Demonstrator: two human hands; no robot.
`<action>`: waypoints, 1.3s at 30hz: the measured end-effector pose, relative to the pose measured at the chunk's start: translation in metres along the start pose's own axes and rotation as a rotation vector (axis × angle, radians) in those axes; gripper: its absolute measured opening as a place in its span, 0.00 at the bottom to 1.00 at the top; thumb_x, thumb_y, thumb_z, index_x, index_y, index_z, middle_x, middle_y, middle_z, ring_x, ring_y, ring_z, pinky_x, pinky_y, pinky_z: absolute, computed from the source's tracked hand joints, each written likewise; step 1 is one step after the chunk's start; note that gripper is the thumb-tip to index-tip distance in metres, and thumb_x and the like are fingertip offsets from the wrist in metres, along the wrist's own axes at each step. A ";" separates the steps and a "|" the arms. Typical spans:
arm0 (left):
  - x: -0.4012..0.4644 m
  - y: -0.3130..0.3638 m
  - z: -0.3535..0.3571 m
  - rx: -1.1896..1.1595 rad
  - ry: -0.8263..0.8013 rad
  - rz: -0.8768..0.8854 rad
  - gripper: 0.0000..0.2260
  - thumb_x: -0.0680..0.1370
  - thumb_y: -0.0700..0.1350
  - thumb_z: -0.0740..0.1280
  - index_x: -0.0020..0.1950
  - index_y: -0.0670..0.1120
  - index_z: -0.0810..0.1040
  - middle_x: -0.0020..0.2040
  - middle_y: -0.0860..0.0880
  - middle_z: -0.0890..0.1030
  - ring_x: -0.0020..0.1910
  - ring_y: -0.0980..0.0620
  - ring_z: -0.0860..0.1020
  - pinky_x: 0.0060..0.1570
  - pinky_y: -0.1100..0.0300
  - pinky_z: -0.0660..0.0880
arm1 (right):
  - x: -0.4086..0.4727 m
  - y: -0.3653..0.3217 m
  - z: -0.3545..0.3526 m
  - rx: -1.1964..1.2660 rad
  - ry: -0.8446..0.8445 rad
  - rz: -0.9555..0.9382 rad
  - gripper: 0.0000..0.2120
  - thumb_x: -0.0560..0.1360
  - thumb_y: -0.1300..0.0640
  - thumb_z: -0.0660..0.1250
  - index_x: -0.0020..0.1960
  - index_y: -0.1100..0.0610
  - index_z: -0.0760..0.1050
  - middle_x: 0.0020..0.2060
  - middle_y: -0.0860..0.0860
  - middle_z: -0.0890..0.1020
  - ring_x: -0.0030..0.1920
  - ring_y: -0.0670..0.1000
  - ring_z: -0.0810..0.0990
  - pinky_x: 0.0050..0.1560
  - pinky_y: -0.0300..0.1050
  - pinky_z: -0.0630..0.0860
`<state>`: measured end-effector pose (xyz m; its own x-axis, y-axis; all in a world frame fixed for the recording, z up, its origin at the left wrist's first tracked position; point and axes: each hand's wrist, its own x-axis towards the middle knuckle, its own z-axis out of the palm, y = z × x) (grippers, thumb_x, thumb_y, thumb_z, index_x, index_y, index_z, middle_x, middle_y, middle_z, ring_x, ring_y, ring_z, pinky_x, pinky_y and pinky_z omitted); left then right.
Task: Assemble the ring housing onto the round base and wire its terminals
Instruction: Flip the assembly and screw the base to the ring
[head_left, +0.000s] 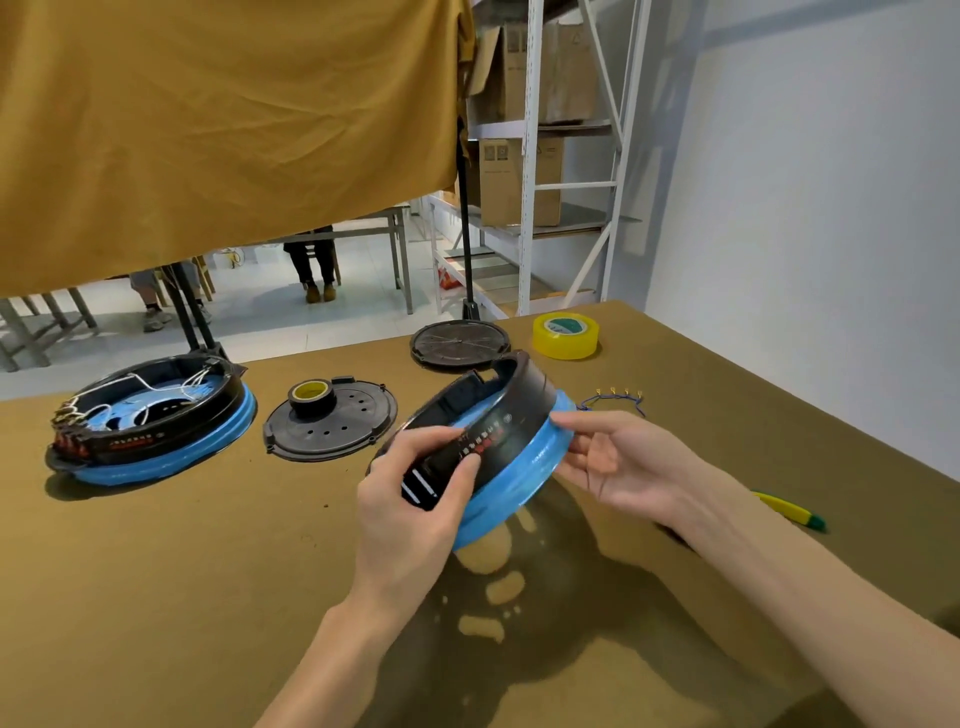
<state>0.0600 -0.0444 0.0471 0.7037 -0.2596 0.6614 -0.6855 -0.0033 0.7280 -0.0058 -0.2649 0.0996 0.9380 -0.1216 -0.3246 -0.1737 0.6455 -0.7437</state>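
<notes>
with the ring housing (488, 415) and blue round base (514, 483) tilted in the air above the table (208, 571), my left hand (415, 499) gripping the housing and my right hand (613, 462) pinching the base rim, a loose seat could let them slip apart.

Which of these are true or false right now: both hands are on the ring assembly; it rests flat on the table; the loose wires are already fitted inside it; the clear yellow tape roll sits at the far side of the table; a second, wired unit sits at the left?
1. Both hands hold the ring housing on its blue base. True: left hand at the front, right hand at the right edge.
2. It rests flat on the table. False: it is lifted and tilted.
3. The loose wires are fitted inside it. False: they lie on the table behind the right hand.
4. The yellow tape roll sits at the far side. True.
5. A wired unit sits at the left. True.
</notes>
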 end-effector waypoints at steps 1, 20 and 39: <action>0.008 0.005 -0.002 -0.046 -0.002 -0.022 0.14 0.75 0.55 0.74 0.59 0.61 0.78 0.54 0.60 0.83 0.55 0.53 0.82 0.49 0.60 0.81 | 0.000 -0.007 0.009 0.009 -0.014 -0.046 0.13 0.71 0.67 0.73 0.55 0.65 0.79 0.48 0.62 0.86 0.48 0.57 0.88 0.41 0.47 0.85; 0.039 0.021 -0.029 -0.509 0.024 -0.740 0.17 0.76 0.46 0.76 0.62 0.41 0.83 0.50 0.45 0.88 0.43 0.49 0.87 0.38 0.58 0.82 | 0.018 -0.023 0.086 -0.352 -0.148 -0.294 0.12 0.80 0.62 0.69 0.62 0.67 0.78 0.54 0.64 0.85 0.55 0.62 0.86 0.51 0.50 0.85; 0.000 -0.042 -0.049 -0.651 -0.233 -1.158 0.29 0.68 0.69 0.76 0.59 0.50 0.87 0.61 0.41 0.85 0.60 0.40 0.84 0.63 0.43 0.79 | 0.039 0.085 0.039 -1.917 0.021 -0.618 0.38 0.73 0.26 0.63 0.76 0.45 0.66 0.76 0.49 0.64 0.76 0.51 0.59 0.75 0.46 0.56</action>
<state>0.0984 0.0024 0.0254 0.7204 -0.5767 -0.3853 0.5347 0.1079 0.8381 0.0276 -0.1854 0.0466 0.9846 0.0143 0.1740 0.0620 -0.9604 -0.2718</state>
